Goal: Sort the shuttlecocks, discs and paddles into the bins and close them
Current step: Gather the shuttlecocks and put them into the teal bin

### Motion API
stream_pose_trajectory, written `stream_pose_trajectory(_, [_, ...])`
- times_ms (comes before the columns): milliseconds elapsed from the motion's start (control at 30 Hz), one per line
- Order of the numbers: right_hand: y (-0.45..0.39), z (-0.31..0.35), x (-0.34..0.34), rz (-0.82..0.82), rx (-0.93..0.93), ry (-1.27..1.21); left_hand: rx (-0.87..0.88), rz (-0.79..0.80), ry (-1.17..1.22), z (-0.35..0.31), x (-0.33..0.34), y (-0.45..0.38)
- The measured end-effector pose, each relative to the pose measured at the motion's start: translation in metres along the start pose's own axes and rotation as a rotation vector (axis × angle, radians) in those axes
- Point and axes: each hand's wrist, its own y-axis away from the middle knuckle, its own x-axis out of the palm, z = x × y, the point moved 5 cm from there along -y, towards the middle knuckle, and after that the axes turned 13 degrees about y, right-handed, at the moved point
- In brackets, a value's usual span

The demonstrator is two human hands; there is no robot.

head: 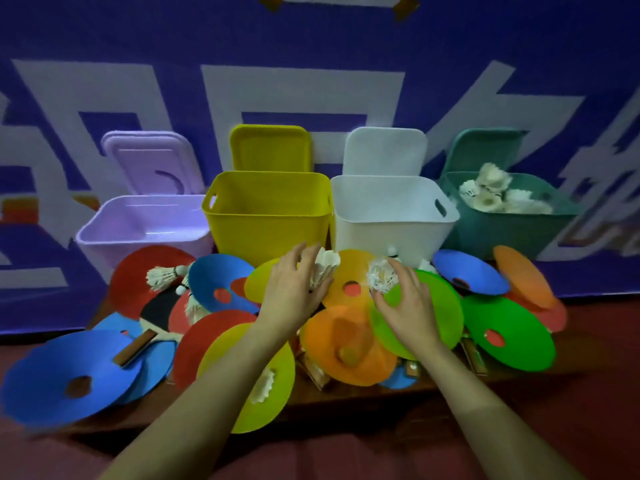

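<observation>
Over the heaped discs (349, 344), the left hand (294, 292) grips one shuttlecock (323, 268); the right hand (407, 303) pinches another shuttlecock (381, 277).

Four bins, four lids, and a heap of discs

Four open bins stand in a row: lilac bin (138, 223), yellow bin (266, 216), white bin (388, 220), teal bin (512, 230), each with its lid propped behind. About fifteen discs (502, 327) overlap in the heap (some hidden, so no exact count). Some six loose shuttlecocks (162, 277) show, plus a heap in the teal bin. One paddle (152, 317) is plain.
</observation>
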Motion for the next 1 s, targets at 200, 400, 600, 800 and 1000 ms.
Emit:
stream_pose_trajectory(200, [-0.020,-0.091,-0.045,-0.050,0.151,0.045,0.111,0.072,0.091,-0.065,0.075,-0.060])
stream_pose_trajectory(400, [-0.074,-0.163,-0.073,-0.092,0.209,0.043,0.178,0.079,0.091,-0.101,0.148,-0.130])
stream_pose_trajectory(600, [-0.138,-0.233,-0.097,-0.110,0.264,0.092,0.175,0.101,0.149,-0.122,0.215,-0.205])
stream_pose_trajectory(800, [-0.193,-0.304,-0.128,-0.136,0.338,0.147,0.234,0.212,0.166,-0.155,0.281,-0.271])
stream_pose_trajectory(1000, [-0.254,-0.387,-0.146,-0.128,0.390,0.235,0.207,0.277,0.169,-0.186,0.349,-0.328])
